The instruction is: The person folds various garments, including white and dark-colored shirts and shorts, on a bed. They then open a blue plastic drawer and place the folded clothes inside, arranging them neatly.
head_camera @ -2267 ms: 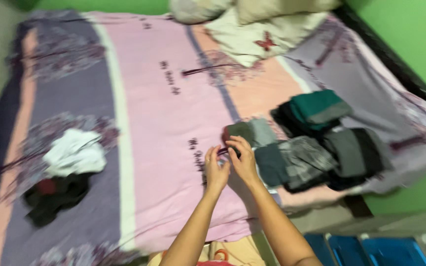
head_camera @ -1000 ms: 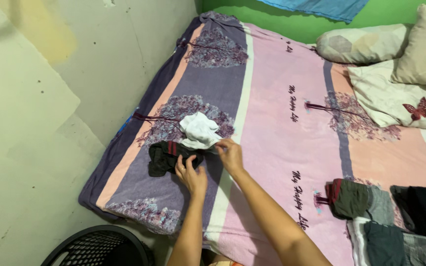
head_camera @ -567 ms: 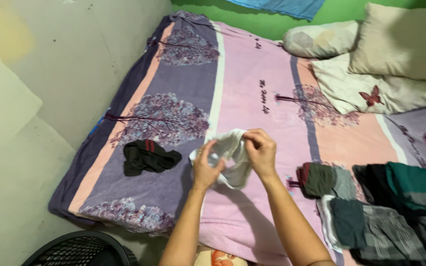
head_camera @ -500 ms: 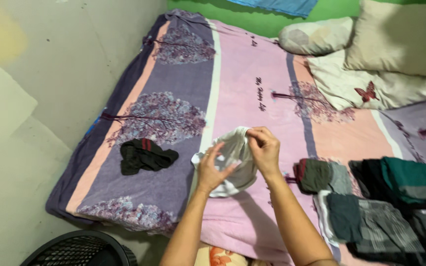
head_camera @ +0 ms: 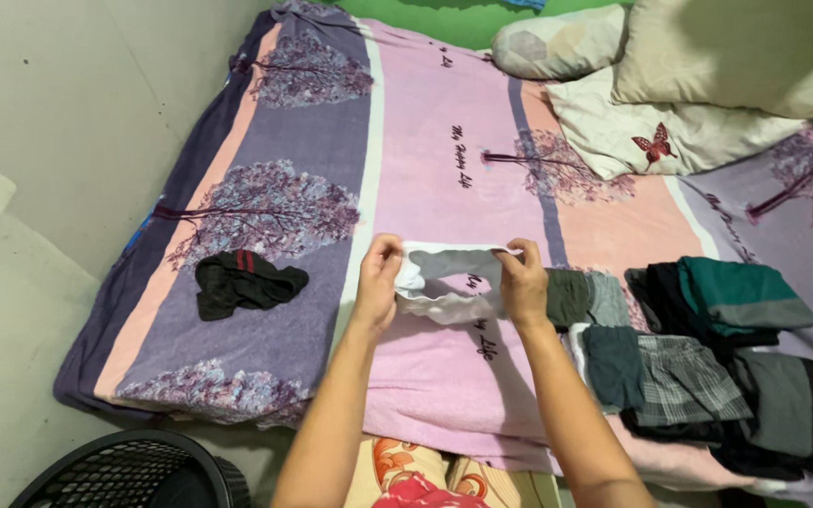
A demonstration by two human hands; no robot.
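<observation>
1. Hands. Left hand (head_camera: 378, 273) pinches the left end of a white garment (head_camera: 446, 287); right hand (head_camera: 522, 280) pinches the right end. Both are closed on the cloth, thumbs on top. Hands are apart, w/ the top edge pulled straight between them.

2. Garment. It hangs from that edge just above the bed (head_camera: 425, 141), over the pink stripe near the front edge. Lower part sags in soft folds. An opening shows between its layers; the pink cover is visible through it.

3. Left of hands. Dark garment (head_camera: 242, 280) w/ red stripes lies crumpled on the purple stripe, well apart from the left hand. Black basket (head_camera: 115, 475) w/ mesh wall stands on the floor at bottom left, beside the bed corner.

4. Right of hands. Folded clothes (head_camera: 698, 348) lie in a group: greys, a plaid piece, black, and a teal item on top at the back. Nearest piece, grey-green, sits just beside the right hand; contact cannot be told.

5. Head of bed. Pillows (head_camera: 708, 56) at top right; one cover bears a red butterfly print.
</observation>
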